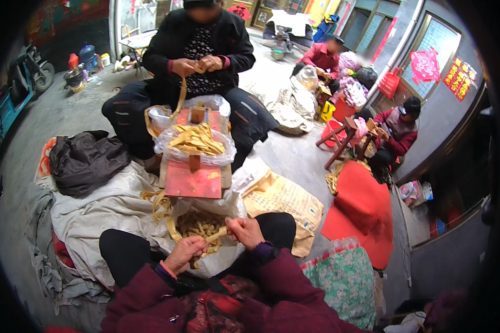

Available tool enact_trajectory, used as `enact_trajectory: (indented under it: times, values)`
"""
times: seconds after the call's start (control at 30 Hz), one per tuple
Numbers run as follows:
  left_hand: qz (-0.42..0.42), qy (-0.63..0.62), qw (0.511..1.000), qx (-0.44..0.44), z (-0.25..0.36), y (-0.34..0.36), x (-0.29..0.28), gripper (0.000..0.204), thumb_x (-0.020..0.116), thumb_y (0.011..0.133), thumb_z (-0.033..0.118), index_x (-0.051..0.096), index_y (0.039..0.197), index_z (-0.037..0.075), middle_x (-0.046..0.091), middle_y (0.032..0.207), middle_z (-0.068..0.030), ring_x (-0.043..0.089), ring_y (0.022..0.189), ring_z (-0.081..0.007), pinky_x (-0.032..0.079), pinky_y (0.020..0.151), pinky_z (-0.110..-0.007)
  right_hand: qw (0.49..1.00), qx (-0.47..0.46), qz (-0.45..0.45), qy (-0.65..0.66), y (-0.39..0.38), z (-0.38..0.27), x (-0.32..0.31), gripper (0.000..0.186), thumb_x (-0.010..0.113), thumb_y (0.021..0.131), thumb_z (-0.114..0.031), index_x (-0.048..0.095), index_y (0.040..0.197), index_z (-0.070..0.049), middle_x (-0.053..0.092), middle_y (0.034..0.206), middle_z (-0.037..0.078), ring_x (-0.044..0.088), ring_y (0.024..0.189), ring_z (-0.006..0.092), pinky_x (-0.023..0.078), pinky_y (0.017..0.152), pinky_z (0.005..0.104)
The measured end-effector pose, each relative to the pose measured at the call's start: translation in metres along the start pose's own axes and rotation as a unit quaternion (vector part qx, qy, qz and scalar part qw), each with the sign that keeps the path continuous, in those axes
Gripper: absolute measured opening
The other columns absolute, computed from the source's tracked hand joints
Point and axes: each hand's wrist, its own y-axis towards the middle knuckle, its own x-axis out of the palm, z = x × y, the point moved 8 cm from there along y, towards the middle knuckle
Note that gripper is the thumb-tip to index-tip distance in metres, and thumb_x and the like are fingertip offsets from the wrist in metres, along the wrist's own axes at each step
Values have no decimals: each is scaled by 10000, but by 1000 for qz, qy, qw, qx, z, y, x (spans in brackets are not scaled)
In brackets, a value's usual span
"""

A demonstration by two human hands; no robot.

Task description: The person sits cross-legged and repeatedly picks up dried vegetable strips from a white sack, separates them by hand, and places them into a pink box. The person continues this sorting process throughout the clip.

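Note:
Both of my hands are in front of my lap, with a pale yellow strip [216,235] stretched between them. My left hand [184,254] is closed on its lower left end. The fingers of my right hand [246,231] pinch its upper right end. Just beyond and below them, a white plastic sack [233,206] lies open, holding many small yellowish pieces [199,222]. More long yellow strips [160,204] hang at the sack's left side. A clear plastic bag of flat yellow strips [197,139] sits on a red board [192,180] ahead.
Opposite me, a person in a black jacket holds a similar strip [182,91]. A printed paper sack [289,205], red cloth [364,213] and flowered green cushion [341,286] lie to the right. White sheeting [103,208] and a dark garment [89,164] lie left. Other people sit farther right.

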Motion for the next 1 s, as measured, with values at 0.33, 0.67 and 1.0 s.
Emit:
enact_trajectory:
  times: [0.33, 0.67, 1.0]
  values:
    - [-5, 20, 999, -32, -6, -6, -4, 207, 518, 878, 210, 547, 734, 64, 426, 609, 67, 309, 489, -19, 229, 455, -190, 959, 126, -80, 240, -21, 15, 42, 95, 608, 820, -88, 578, 892, -34, 515, 604, 13, 398, 418, 45, 295, 393, 177]
    - [-16, 261, 957, 129, 41, 3, -29, 166, 518, 875, 154, 614, 813, 34, 510, 668, 50, 450, 614, -32, 364, 561, -182, 993, 63, -53, 89, 11, 2, 33, 111, 574, 851, -132, 594, 897, -33, 545, 614, 7, 449, 453, 48, 320, 411, 176]
    - [184, 488, 799, 300, 153, 90, -81, 167, 563, 851, 148, 598, 800, -7, 506, 575, -39, 488, 546, -88, 389, 509, -263, 985, -150, 29, 79, 146, -46, 31, 105, 597, 832, -85, 601, 890, 2, 580, 657, 12, 503, 518, 53, 415, 462, 198]
